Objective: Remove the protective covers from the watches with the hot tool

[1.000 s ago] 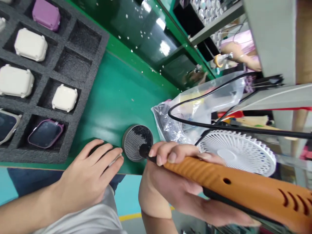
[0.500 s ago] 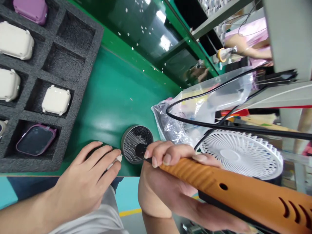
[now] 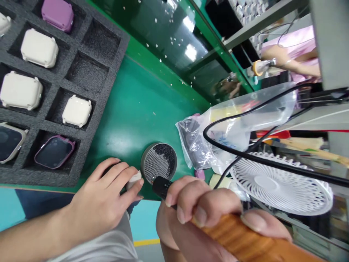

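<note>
My right hand [image 3: 209,207] is wrapped round an orange electric screwdriver [image 3: 253,236]. Its black nose [image 3: 161,187] points down-left at the near rim of a round dish [image 3: 148,162]. The dish has a perforated inside and holds many tiny black screws [image 3: 164,151]. Left of it, at the bench's front edge, my left hand [image 3: 109,193] curls over a pale watch case [image 3: 135,177]. Fingers cover most of that case, and a dark part shows beneath them. The screwdriver's tip is too small to make out.
A dark foam tray [image 3: 105,105] holds white and purple watch cases in pockets at left. To the right lie a clear plastic bag [image 3: 226,120], a looping black cable [image 3: 259,156] and a white fan [image 3: 283,182]. A person's arm [image 3: 291,62] shows beyond the frame.
The screwdriver's nose has moved from over the dish's middle to its near rim, and its body has dropped lower in view. My left hand still covers the pale case, which shows more now.
</note>
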`<state>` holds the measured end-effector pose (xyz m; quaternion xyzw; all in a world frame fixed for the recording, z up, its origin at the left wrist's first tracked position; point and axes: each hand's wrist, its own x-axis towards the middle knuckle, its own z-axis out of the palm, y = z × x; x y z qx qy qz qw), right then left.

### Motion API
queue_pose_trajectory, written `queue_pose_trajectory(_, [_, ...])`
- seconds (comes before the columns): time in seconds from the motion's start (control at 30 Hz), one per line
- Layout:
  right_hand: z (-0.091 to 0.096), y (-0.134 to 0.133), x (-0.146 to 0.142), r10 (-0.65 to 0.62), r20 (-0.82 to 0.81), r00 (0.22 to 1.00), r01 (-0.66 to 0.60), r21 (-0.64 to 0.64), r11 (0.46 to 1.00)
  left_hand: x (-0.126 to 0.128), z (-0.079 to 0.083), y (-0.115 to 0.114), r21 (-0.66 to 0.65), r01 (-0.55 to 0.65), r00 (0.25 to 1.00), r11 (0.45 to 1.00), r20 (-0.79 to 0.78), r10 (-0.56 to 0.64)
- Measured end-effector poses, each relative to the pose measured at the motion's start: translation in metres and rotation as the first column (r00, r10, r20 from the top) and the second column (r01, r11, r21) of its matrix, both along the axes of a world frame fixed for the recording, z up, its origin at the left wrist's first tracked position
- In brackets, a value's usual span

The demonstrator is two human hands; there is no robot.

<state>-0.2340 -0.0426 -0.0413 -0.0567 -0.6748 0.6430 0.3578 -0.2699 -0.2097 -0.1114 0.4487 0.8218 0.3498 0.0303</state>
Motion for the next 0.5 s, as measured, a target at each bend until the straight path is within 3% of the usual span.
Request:
queue_pose_trajectory(0.2, [-0.011, 0.002, 0.003, 0.067, 0.035, 0.997, -0.067, 0.002, 0.998, 0.000, 0.001, -0.001, 0.011, 0.001, 1.000, 1.000, -0.003, -0.001])
queue_pose_trajectory(0.33, [-0.017, 0.013, 0.002, 0.248, -0.005, 0.969, -0.247, 0.057, 0.967, 0.002, -0.001, -0.001, -0.003, 0.010, 1.000, 1.000, 0.006, -0.010])
queue_pose_trajectory(0.5, [-0.017, 0.023, 0.001, 0.305, 0.019, 0.952, -0.305, 0.032, 0.952, 0.001, -0.001, -0.001, 0.001, 0.016, 1.000, 1.000, 0.009, -0.016])
